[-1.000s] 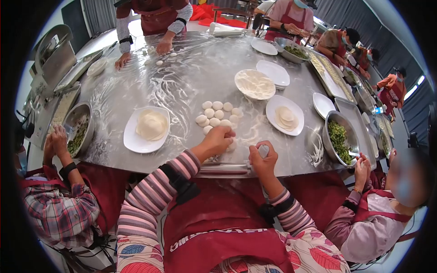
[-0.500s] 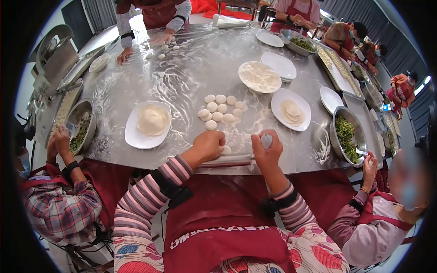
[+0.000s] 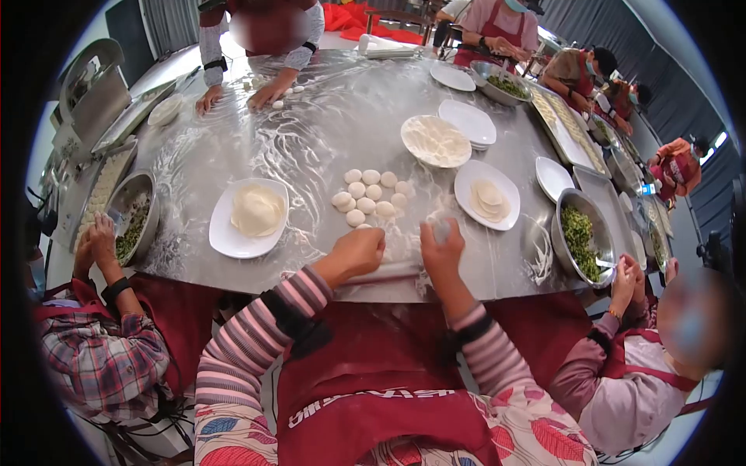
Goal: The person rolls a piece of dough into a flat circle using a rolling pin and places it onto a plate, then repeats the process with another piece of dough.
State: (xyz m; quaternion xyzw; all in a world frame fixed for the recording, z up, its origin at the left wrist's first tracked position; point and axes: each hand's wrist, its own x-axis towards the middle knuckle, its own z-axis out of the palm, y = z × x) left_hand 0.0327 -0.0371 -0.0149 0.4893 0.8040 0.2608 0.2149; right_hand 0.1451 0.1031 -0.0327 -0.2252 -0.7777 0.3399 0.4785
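My left hand (image 3: 356,252) is closed on the floury metal table near its front edge; its fingers hide whatever they hold. Just to the right, my right hand (image 3: 443,247) is closed around a pale, rounded thing, blurred and partly hidden. Several small dough pieces (image 3: 373,192) lie grouped beyond my left hand. A white plate on the left (image 3: 221,233) carries a stack of flat dough rounds (image 3: 258,210). Another white plate (image 3: 466,172) at the right holds overlapping thin rounds (image 3: 489,199). A bowl of flour (image 3: 437,140) stands behind it.
Metal bowls with green filling stand left (image 3: 152,225) and right (image 3: 606,241), beside co-workers' hands. Across the table (image 3: 342,101), another person's hands press near dough pieces. Stacked white plates (image 3: 468,120) and trays of dumplings (image 3: 563,128) are along the right side.
My right hand has moved slightly left, nearer my left hand, which remains closed. The opposite co-worker's hand has come down by the dough pieces. The whole view has shifted a little.
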